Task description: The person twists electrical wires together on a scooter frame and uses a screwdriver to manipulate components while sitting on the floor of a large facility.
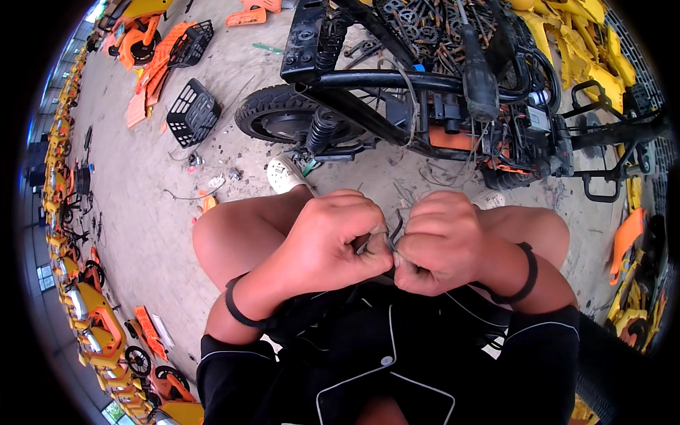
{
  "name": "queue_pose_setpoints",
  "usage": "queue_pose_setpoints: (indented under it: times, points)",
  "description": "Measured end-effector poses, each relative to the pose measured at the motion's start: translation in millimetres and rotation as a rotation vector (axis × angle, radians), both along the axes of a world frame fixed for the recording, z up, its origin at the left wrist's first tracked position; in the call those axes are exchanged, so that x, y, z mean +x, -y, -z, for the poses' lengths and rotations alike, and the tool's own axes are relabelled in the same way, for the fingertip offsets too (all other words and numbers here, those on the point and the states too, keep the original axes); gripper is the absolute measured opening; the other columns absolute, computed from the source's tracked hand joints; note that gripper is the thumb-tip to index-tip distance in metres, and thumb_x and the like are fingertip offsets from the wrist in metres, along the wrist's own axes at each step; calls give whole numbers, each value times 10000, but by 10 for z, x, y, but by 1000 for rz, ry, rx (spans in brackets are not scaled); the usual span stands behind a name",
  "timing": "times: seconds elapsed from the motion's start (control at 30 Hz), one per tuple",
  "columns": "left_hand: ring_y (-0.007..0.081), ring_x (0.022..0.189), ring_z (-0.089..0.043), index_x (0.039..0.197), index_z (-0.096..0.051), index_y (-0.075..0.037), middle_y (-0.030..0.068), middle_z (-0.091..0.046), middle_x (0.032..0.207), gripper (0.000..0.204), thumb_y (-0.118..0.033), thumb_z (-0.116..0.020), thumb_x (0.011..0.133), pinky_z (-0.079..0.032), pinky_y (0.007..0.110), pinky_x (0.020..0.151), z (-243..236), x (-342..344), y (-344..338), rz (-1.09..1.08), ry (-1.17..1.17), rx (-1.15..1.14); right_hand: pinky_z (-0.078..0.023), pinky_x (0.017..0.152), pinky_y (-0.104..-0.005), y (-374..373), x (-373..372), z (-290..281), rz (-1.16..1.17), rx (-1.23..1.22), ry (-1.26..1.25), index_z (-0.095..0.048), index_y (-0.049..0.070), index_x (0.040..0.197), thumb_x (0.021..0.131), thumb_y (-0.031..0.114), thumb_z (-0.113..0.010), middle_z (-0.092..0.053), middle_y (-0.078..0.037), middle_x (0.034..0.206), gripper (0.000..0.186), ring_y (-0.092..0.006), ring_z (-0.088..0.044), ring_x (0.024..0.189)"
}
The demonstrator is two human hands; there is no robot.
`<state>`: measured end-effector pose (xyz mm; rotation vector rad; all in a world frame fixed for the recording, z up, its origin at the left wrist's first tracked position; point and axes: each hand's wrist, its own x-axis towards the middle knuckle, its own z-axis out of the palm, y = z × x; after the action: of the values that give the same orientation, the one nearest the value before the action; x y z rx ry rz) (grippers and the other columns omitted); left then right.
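My left hand (336,237) and my right hand (439,244) meet in front of my lap, knuckles up, thumbs and fingers pinched together. Between them they grip a thin dark cable (396,225); a short bent piece of it sticks up, and the rest is hidden in the fingers. Beyond my hands lies a stripped electric bike frame (361,117) with its rear wheel (273,117) to the left and bundled wiring (520,145) to the right. A dark-handled screwdriver (480,81) rests across the frame, its handle toward me.
Two black baskets, the nearer basket (193,113) among them, lie on the floor at the far left. A heap of metal parts (425,28) is behind the frame. Yellow panels (588,49) pile up at the right, and rows of yellow bikes (95,326) line the left.
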<state>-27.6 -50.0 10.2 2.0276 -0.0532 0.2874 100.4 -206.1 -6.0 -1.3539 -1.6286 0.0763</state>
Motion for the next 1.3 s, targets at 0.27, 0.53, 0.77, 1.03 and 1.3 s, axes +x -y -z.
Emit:
queue_pose_setpoints:
  times: [0.27, 0.53, 0.77, 1.03, 1.3]
  points:
    - [181, 568, -500, 732, -587, 6, 73, -529, 639, 92, 1, -675, 708, -407, 308, 523, -57, -33, -137, -57, -218, -83, -451, 509, -364, -23, 151, 34, -64, -208, -119, -616, 44, 731, 750, 125, -718, -561, -77, 617, 132, -273, -574, 552]
    - [231, 623, -535, 772, -606, 6, 86, -535, 656, 68, -21, -665, 748, -453, 340, 610, -138, -1, -160, -145, -162, -83, -492, 613, -394, -99, 231, -167, 14, -415, -175, -644, 33, 915, 918, 306, -672, -626, -114, 765, 274, -315, -634, 706]
    - [315, 732, -598, 825, -633, -4, 121, -608, 746, 87, -32, -685, 761, -488, 381, 706, -128, 36, -188, -139, -66, 155, -472, 611, -445, -106, 256, -81, 44, -470, 44, -591, 37, 821, 931, 312, -639, -591, -122, 719, 300, -354, -600, 696]
    - [292, 743, -580, 915, -672, -11, 98, -607, 793, 153, -63, -711, 777, -488, 381, 723, -95, 32, -233, -97, -22, 381, -463, 581, -455, -174, 235, -132, 55, -480, 30, -552, 32, 768, 924, 247, -631, -584, -123, 693, 277, -351, -602, 668]
    - [237, 710, -555, 937, -700, -48, 46, -613, 778, 225, -49, -745, 717, -476, 355, 660, -84, 31, -152, -139, 60, 616, -467, 531, -457, -183, 134, -185, 254, -467, 30, -564, 32, 752, 848, 168, -645, -584, -117, 650, 186, -343, -608, 618]
